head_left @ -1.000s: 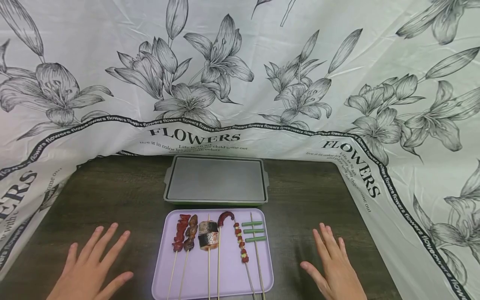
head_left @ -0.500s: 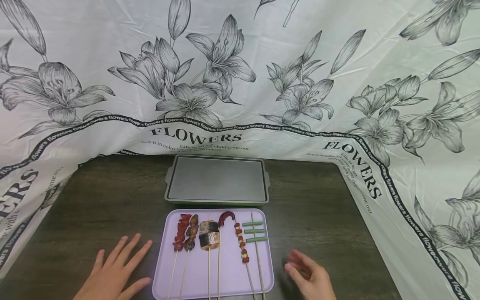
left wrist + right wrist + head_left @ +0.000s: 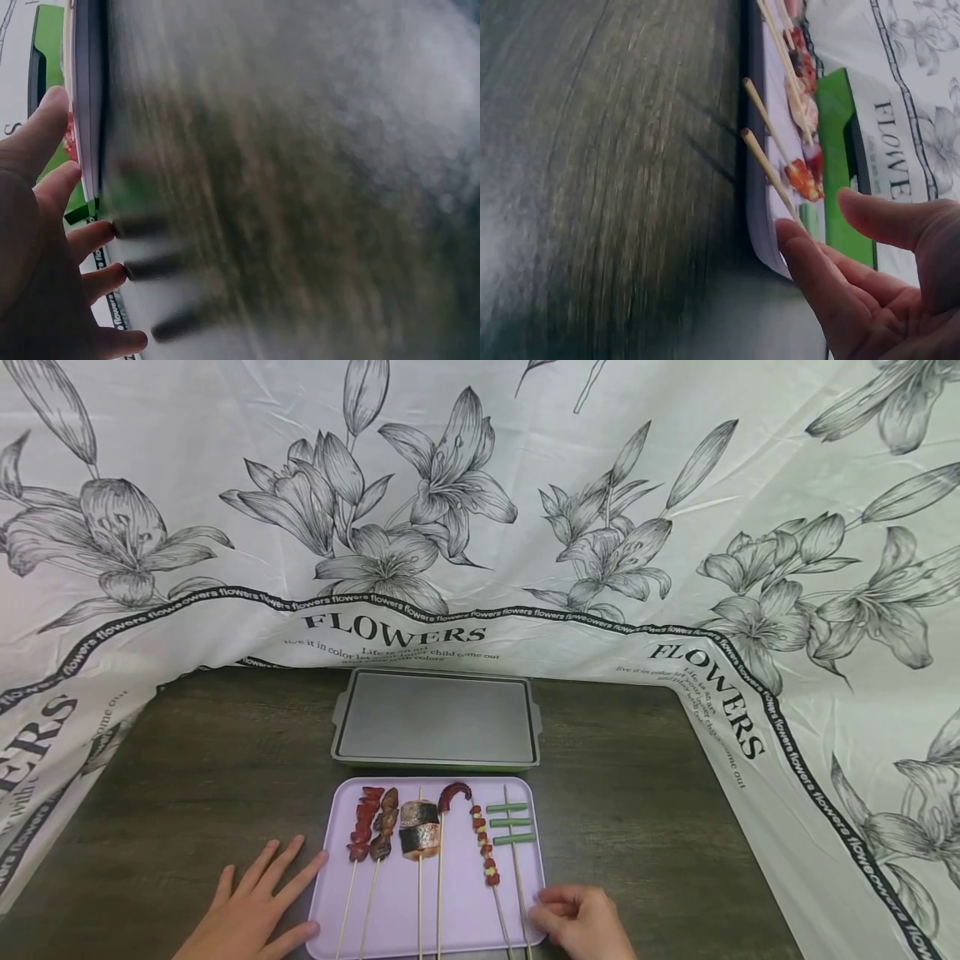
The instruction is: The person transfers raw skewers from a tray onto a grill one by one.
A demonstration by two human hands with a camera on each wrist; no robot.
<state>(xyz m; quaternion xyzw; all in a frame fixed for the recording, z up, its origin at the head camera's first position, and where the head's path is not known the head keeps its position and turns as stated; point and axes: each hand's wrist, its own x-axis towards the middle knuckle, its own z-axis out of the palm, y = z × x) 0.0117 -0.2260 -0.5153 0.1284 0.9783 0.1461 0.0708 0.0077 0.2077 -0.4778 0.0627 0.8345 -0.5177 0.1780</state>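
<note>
A light purple tray (image 3: 467, 920) lies on the dark table, holding several skewers side by side. At its right is a skewer of green stalks (image 3: 512, 840), next to one of small red and yellow pieces (image 3: 483, 847). A curled dark red tentacle skewer (image 3: 453, 795), a silvery-skinned fish skewer (image 3: 418, 839), a brown meat skewer (image 3: 384, 822) and a red meat skewer (image 3: 363, 825) follow leftward. My left hand (image 3: 251, 910) has its fingers spread at the tray's left edge. My right hand (image 3: 581, 922) is at the right edge, fingers bent, thumb apart in the right wrist view.
Behind the tray stands a grey griddle (image 3: 435, 718) with handles and a green base (image 3: 838, 112). Dark wood table (image 3: 637, 793) extends to both sides. A white cloth with printed flowers (image 3: 420, 552) hangs around the back and sides.
Both hands have moved inward to the tray's edges, the left from the left and the right from the right. The right hand's fingers have bent from straight. Tray and skewers have kept their place.
</note>
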